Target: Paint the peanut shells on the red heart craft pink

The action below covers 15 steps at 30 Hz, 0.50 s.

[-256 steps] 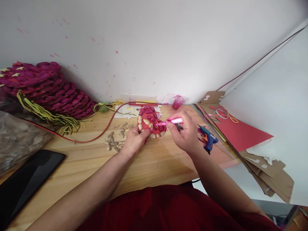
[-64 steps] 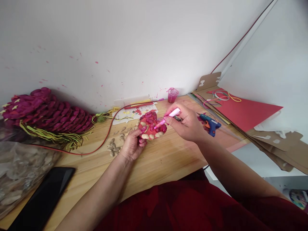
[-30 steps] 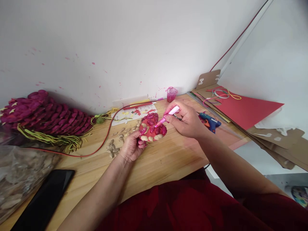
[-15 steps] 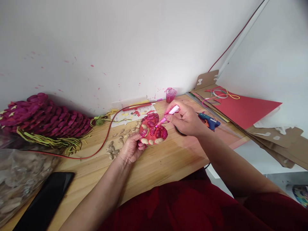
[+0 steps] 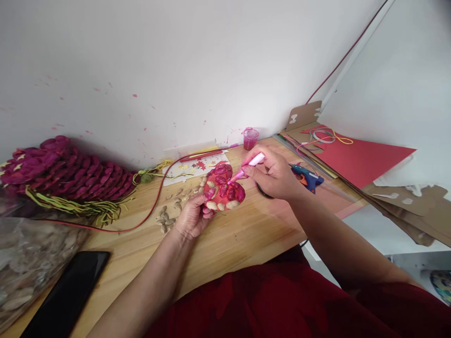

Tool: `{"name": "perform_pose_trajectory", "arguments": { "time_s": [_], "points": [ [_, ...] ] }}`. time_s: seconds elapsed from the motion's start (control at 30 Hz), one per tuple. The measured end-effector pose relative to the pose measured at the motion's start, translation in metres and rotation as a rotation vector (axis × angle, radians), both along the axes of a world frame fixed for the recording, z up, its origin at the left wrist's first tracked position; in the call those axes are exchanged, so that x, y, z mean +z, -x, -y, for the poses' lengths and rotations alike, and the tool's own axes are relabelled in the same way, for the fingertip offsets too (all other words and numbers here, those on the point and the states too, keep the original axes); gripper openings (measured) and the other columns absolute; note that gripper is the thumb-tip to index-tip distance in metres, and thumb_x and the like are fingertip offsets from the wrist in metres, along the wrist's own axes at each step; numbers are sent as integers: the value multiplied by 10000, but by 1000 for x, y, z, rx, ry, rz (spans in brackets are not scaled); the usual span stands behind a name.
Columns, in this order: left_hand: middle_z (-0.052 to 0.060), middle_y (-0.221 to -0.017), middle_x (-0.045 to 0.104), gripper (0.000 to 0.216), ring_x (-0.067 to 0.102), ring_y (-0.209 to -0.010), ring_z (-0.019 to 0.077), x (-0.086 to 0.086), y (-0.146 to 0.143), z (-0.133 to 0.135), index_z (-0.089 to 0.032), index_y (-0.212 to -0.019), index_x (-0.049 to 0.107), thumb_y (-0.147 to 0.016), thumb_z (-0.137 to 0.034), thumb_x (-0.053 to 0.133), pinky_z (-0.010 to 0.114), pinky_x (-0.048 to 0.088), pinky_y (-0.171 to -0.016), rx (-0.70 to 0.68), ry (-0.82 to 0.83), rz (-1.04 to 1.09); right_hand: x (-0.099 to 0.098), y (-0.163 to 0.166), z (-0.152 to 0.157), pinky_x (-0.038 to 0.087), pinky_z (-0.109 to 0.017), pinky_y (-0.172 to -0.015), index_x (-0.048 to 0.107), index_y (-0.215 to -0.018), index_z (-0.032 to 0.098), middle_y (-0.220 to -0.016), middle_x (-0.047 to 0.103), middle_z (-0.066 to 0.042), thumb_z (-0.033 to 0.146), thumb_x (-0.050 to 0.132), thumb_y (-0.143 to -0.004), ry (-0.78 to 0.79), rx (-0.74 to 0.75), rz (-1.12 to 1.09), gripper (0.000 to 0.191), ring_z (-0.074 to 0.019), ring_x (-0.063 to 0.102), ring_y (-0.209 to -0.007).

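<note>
My left hand (image 5: pixel 193 216) is closed on the lower left edge of a red card piece (image 5: pixel 212 179) with peanuts stuck on it, held tilted above the table. Most of its peanuts are wet magenta; a few along the lower edge (image 5: pixel 221 206) are still bare tan. In my right hand (image 5: pixel 269 173) is a pink-stained paintbrush (image 5: pixel 257 159) with a pale handle, pinched between thumb and fingers. Its tip touches the piece among the painted peanuts. Magenta paint marks the fingertips of both hands.
Loose peanuts (image 5: pixel 164 218) lie left of my hands. Behind stands a cup of magenta paint (image 5: pixel 251 139). A glue gun (image 5: pixel 307 177) and red card (image 5: pixel 366 157) are right; a stack of magenta peanut pieces (image 5: pixel 81 173), a red cord (image 5: pixel 151 210) and a phone (image 5: pixel 66 295) left.
The brush tip has shifted slightly up and left on the peanut piece. My left hand keeps its hold, almost unmoved.
</note>
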<state>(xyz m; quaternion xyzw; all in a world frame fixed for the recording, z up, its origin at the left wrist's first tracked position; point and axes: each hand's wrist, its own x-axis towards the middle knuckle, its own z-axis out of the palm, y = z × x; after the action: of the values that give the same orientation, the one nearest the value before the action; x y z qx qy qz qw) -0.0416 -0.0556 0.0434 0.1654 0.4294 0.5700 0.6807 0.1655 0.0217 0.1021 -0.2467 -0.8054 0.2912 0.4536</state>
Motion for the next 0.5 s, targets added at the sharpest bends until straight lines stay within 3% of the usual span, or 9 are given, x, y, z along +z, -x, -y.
{"name": "perform_pose_trajectory", "arguments": {
  "time_s": [0.37, 0.5],
  "points": [
    [-86, -442, 431, 407, 299, -387, 14, -5, -4, 2, -165, -589, 536, -522, -297, 916, 139, 224, -365, -8, -121, -98, -1, -4, 2, 410, -285, -611, 595, -925, 223, -793, 615, 16, 308, 688, -937, 78, 38, -13, 127, -134, 544, -675],
    [-80, -452, 447, 408, 298, -387, 14, -5, -3, 1, -159, -596, 551, -505, -288, 926, 145, 217, -366, -7, -122, -102, 0, -3, 1, 414, -294, -637, 597, -915, 218, -799, 631, 10, 265, 661, -942, 13, -14, 9, 84, -140, 556, -699]
  ]
}}
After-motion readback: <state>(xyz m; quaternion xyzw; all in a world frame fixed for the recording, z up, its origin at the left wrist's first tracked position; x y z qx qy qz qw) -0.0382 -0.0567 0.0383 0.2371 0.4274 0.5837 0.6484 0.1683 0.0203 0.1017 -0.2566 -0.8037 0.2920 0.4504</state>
